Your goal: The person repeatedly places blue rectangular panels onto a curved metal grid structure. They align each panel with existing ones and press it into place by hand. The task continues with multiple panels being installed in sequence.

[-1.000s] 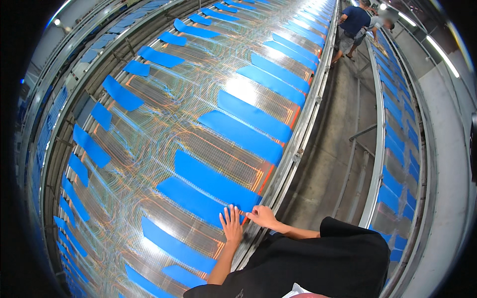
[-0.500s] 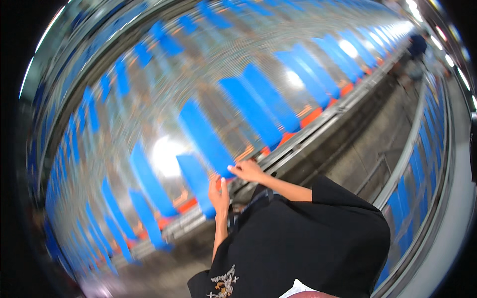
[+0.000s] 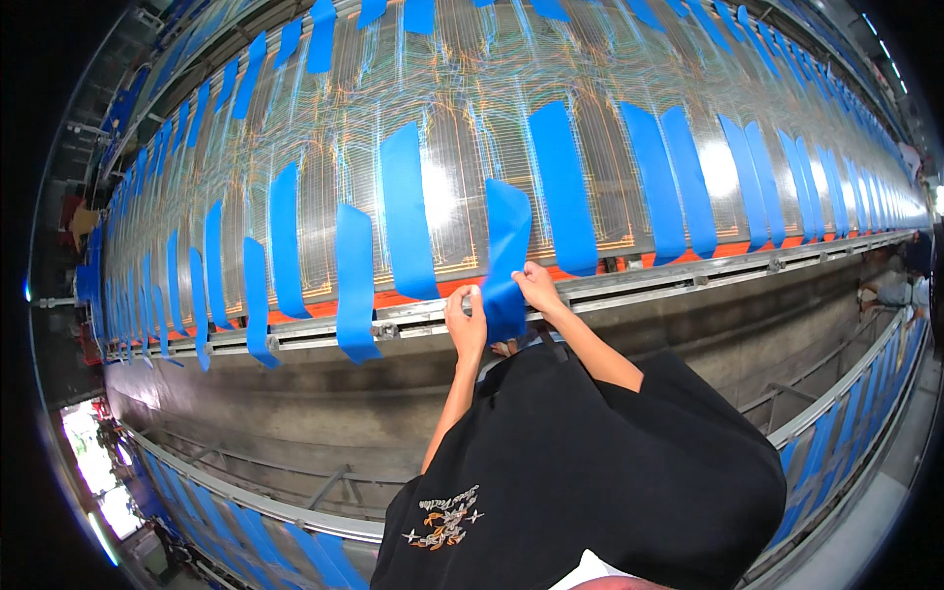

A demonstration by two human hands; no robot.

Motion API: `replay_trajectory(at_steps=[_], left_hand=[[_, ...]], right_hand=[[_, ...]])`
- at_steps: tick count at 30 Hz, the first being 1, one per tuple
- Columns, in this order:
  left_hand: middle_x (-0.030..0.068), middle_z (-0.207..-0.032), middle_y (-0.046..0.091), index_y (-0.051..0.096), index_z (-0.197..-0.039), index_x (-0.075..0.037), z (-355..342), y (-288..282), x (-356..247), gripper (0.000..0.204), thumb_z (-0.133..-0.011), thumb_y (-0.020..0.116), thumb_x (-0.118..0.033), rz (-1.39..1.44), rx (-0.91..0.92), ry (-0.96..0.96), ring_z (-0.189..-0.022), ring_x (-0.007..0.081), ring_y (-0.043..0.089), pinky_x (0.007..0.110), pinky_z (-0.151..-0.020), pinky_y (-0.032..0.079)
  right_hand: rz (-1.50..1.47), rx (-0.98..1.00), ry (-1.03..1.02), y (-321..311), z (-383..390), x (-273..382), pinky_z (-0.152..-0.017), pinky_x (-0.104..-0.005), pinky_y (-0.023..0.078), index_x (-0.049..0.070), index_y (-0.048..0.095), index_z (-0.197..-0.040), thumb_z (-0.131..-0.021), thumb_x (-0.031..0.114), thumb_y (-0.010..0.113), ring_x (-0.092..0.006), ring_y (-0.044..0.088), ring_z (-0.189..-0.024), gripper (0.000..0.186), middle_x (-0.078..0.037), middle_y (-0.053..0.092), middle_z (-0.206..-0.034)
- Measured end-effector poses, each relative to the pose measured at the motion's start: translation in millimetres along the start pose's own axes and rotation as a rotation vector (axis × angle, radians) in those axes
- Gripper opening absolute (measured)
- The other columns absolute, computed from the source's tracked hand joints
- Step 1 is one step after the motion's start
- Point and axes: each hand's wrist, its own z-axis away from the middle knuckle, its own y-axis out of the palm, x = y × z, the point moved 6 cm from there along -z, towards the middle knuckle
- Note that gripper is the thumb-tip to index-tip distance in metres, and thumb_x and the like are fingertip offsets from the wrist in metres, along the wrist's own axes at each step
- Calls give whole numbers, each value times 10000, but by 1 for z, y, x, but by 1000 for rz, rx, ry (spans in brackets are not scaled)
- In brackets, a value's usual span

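Note:
A loose blue strip (image 3: 508,221) hangs over the near edge of a long sheet-covered table (image 3: 462,211), its middle creased and twisted. At its left edge my left hand (image 3: 465,320) is closed, thumb and fingertips together against the strip. My right hand (image 3: 538,288) pinches the strip's right side between thumb and curled finger. The strip's lower end drops below the table edge between both hands. A flatter blue strip (image 3: 562,187) lies to the right, and another blue strip (image 3: 408,211) to the left. Fine coloured lines cover the shiny sheet under them.
A metal rail (image 3: 629,285) runs along the near edge, beside an orange-red band (image 3: 730,250). More blue strips (image 3: 355,280) line both long sides, some overhanging the rail. Behind the walkway floor (image 3: 246,379) stands another table with blue strips (image 3: 261,536).
The view has turned, so the table now runs more level across it. The strip between my hands is now bent and twisted, with both hands still at the near edge.

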Motion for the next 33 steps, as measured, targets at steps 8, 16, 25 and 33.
replay_trajectory(at_steps=[8,16,25,33], left_hand=[[119,-1158,755,661,-1285,-3,-138,86,-35,500,-1058,640,-448,1158,798,-953,-1077,243,720,396,-944,595],[9,-970,783,730,-1139,-77,-314,163,-53,251,-938,825,-194,506,680,-544,-797,93,697,247,-712,521],[16,-875,743,772,-894,-11,-376,251,4,244,-880,883,-227,200,473,-365,-666,82,557,273,-638,433],[67,-1081,647,668,-697,-14,-382,266,20,466,-775,932,-390,-214,278,-31,-1070,285,536,503,-1001,341]], right_hand=[[-559,347,-161,-25,88,174,-839,-275,459,24,611,-1131,-1111,177,555,-57,504,-896,164,38,574,-970],[-688,128,78,-62,14,113,-966,-305,493,6,624,-1311,-1039,213,695,-109,608,-1088,348,-53,674,-1199],[-349,-141,278,-52,-26,74,-710,-305,535,-42,770,-1096,-977,204,750,-80,641,-780,274,-50,762,-876],[-245,-259,337,-53,-38,55,-641,-315,490,-29,761,-991,-969,204,759,-82,576,-691,234,-36,694,-755]])
